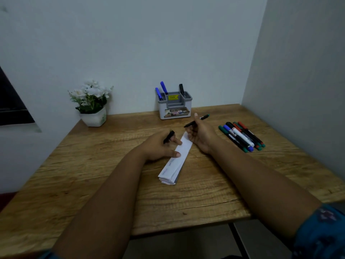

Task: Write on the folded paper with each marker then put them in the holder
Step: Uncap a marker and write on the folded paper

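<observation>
A folded white paper (172, 168) lies on the wooden table (196, 195) in the middle. My left hand (160, 146) presses its fingers on the paper's upper part and holds a black marker cap (169, 137). My right hand (200, 134) hovers just above the paper's far end, gripping an uncapped black marker (202, 118) with its tip pointing left. The grey holder (175, 109) stands at the back by the wall, with two blue markers (162, 91) and one black marker (181, 90) standing in it.
Several loose markers (241, 136) in black, blue, red and green lie in a row to the right of my right hand. A white pot of white flowers (92, 103) stands at the back left. Walls close the back and right sides.
</observation>
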